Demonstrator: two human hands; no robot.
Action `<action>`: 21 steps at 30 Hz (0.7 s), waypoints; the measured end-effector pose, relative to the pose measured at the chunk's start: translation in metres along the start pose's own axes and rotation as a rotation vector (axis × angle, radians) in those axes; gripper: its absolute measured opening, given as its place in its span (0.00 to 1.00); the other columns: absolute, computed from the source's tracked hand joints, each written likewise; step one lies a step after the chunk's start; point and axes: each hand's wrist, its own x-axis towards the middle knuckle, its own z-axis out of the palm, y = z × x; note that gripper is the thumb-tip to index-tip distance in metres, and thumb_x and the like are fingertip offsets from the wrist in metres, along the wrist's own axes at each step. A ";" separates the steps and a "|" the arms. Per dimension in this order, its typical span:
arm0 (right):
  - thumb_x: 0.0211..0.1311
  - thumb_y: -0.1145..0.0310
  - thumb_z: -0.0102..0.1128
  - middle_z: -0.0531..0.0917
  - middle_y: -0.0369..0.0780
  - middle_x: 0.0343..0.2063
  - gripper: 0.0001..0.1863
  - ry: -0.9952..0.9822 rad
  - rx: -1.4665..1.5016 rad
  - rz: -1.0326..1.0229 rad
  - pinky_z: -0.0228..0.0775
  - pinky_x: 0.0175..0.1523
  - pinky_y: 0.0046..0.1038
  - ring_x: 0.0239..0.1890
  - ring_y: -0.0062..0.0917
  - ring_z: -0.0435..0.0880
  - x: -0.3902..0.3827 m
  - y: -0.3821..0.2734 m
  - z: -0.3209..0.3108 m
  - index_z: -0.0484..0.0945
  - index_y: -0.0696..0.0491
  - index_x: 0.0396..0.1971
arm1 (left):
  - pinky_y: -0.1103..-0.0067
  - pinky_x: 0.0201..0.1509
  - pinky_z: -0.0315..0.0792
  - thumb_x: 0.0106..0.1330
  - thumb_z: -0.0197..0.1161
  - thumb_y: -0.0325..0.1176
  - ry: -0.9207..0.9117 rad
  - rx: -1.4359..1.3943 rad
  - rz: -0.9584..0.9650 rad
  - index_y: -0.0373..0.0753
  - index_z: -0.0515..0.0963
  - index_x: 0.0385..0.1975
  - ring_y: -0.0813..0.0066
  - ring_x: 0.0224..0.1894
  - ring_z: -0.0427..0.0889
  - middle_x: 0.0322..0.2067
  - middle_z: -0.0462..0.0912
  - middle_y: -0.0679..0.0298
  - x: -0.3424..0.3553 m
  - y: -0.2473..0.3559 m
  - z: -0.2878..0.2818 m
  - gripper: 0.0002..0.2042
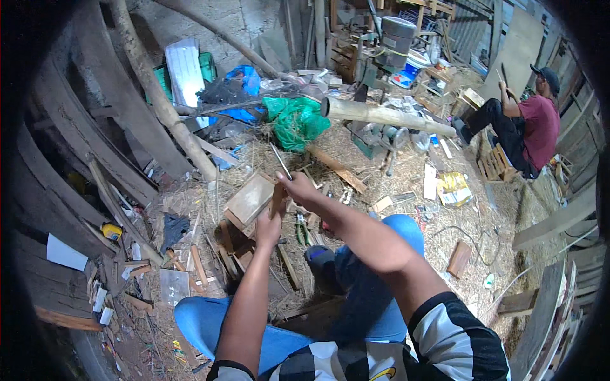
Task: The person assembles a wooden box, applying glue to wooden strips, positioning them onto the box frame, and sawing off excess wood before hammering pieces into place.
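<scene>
My left hand (pixel 268 228) is closed around the lower end of a short flat wooden piece (pixel 277 200), which stands roughly upright in it. Closed just above and to the right, my right hand (pixel 300 190) grips a slim knife-like blade (pixel 279 159) that points up and to the left. Its handle is hidden in my fingers, so the exact kind is unclear. The blade's lower part is close to the top of the wooden piece; I cannot tell whether they touch. Behind my hands is a wooden box (pixel 250 197) with a pale flat top. Green-handled pliers (pixel 301 230) lie beside my left forearm.
A bamboo pole (pixel 387 117) lies across the clutter ahead, near a green plastic bag (pixel 295 124). Wood scraps and straw cover the floor, including a brown block (pixel 459 259) at right. Another person (pixel 537 120) sits at far right, holding a long dark tool (pixel 504 73).
</scene>
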 end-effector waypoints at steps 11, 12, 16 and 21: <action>0.61 0.49 0.66 0.86 0.54 0.34 0.25 -0.032 -0.376 -0.119 0.76 0.47 0.45 0.41 0.48 0.86 0.036 -0.038 -0.038 0.81 0.61 0.37 | 0.79 0.30 0.66 0.73 0.62 0.47 0.134 -0.147 0.191 0.34 0.80 0.43 0.81 0.26 0.73 0.27 0.79 0.68 0.034 -0.013 0.025 0.19; 0.61 0.48 0.66 0.86 0.54 0.35 0.26 -0.052 -0.409 -0.143 0.75 0.47 0.46 0.41 0.48 0.86 0.039 -0.045 -0.038 0.80 0.61 0.37 | 0.78 0.31 0.66 0.74 0.61 0.48 0.173 -0.100 0.258 0.34 0.80 0.42 0.80 0.27 0.73 0.26 0.79 0.68 0.042 -0.030 0.024 0.19; 0.60 0.46 0.67 0.86 0.53 0.40 0.28 -0.021 -0.458 -0.121 0.76 0.50 0.46 0.46 0.49 0.85 0.056 -0.001 -0.067 0.80 0.59 0.41 | 0.75 0.34 0.69 0.77 0.57 0.47 0.073 -0.055 0.130 0.31 0.80 0.37 0.76 0.28 0.74 0.23 0.78 0.69 0.042 -0.010 0.062 0.21; 0.58 0.45 0.69 0.86 0.54 0.42 0.31 -0.004 -0.454 -0.089 0.75 0.53 0.44 0.48 0.48 0.85 0.069 0.014 -0.079 0.79 0.60 0.47 | 0.77 0.18 0.62 0.76 0.55 0.53 0.016 -0.140 0.075 0.35 0.77 0.26 0.79 0.13 0.70 0.15 0.69 0.70 0.068 -0.044 0.083 0.25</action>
